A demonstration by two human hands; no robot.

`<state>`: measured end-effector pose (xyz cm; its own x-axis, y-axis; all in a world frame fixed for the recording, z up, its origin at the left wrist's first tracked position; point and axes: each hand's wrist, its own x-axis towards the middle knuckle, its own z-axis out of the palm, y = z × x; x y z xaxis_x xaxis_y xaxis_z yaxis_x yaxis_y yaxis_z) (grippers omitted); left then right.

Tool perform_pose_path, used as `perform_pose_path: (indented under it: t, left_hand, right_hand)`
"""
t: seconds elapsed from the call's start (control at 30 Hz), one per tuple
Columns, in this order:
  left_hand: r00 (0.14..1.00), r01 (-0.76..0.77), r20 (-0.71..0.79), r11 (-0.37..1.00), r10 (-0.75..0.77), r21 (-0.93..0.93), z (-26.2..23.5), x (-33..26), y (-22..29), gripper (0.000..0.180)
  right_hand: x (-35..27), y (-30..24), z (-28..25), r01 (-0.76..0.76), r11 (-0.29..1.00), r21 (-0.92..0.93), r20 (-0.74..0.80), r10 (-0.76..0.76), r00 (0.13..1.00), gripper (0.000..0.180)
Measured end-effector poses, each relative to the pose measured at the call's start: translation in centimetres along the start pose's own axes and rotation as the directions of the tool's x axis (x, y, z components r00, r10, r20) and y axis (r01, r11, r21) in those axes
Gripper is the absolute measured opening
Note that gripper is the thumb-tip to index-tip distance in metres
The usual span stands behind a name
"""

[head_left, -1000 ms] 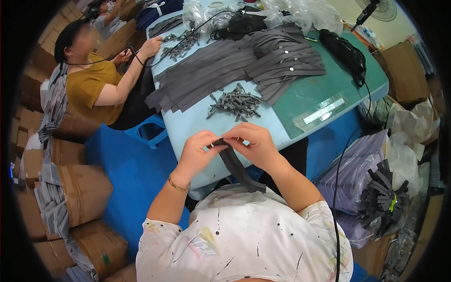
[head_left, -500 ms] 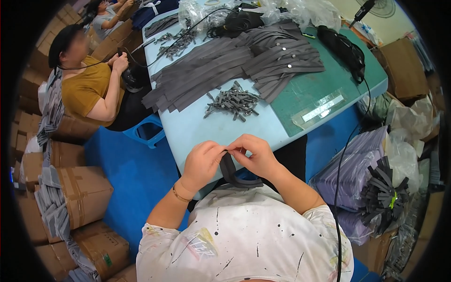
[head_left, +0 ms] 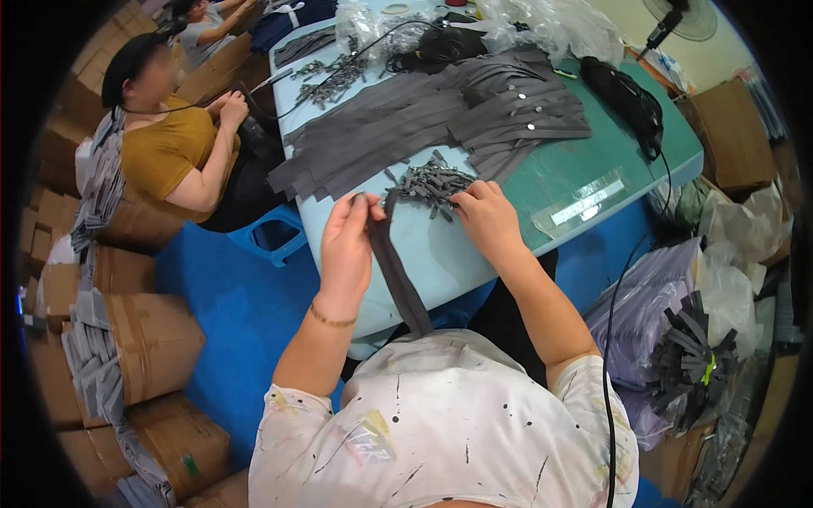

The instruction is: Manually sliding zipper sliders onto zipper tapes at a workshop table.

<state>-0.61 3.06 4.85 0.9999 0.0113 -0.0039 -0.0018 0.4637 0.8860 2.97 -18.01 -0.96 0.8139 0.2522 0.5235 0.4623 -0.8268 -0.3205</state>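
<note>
My left hand (head_left: pixel 345 245) is raised over the table's near edge, thumb and fingers pinching the upper end of a dark grey zipper tape (head_left: pixel 396 273). The tape hangs down toward my lap, its lower end against my shirt. My right hand (head_left: pixel 491 222) reaches to the right edge of a pile of small grey zipper pulls (head_left: pixel 430 184) with metal parts. Its fingers are bent together there, and whatever lies between the tips is hidden. Behind the pile, many long dark grey zipper tapes (head_left: pixel 373 127) lie spread in overlapping rows.
The pale table (head_left: pixel 339 296) has a green mat (head_left: pixel 550 182) at right. A black bag (head_left: pixel 622 102), clear plastic and another heap of pulls (head_left: pixel 332 82) lie farther back. A co-worker (head_left: pixel 182 152) sits at left by a blue stool (head_left: pixel 271 235). Cardboard boxes (head_left: pixel 157 347) and wrapped bundles (head_left: pixel 635 313) flank me.
My hands were together at the zipper tape's end. Now they are apart: my left hand has risen left with the tape, and my right has moved forward to the pulls.
</note>
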Motion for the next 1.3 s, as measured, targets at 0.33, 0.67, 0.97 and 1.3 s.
perform_pose_path:
  t: [0.33, 0.67, 0.97, 1.3]
  left_hand:
    - [0.964, -0.119, 0.260, 0.773, -0.062, 0.623, -1.6, 2.1, -6.6, 0.019]
    - [0.947, 0.158, 0.243, 0.963, -0.211, 0.219, -1.0, 1.8, -4.8, 0.019]
    - [0.944, 0.198, 0.243, 0.972, -0.223, 0.125, -1.4, 1.7, -4.7, 0.019]
    - [0.923, 0.304, 0.206, 0.944, -0.326, 0.129, -1.8, 1.9, -4.6, 0.015]
  right_hand:
    - [1.1, 0.7, -0.3, 0.321, 0.945, -0.064, 0.051, -0.318, 0.947, 0.013]
    - [2.1, -1.3, 0.4, -0.370, 0.227, 0.901, 0.304, 0.276, 0.912, 0.013]
    - [1.6, -2.3, 0.4, -0.548, -0.020, 0.836, 0.542, 0.178, 0.821, 0.020]
    - [1.3, -2.2, 0.6, -0.591, -0.033, 0.806, 0.589, 0.146, 0.795, 0.022]
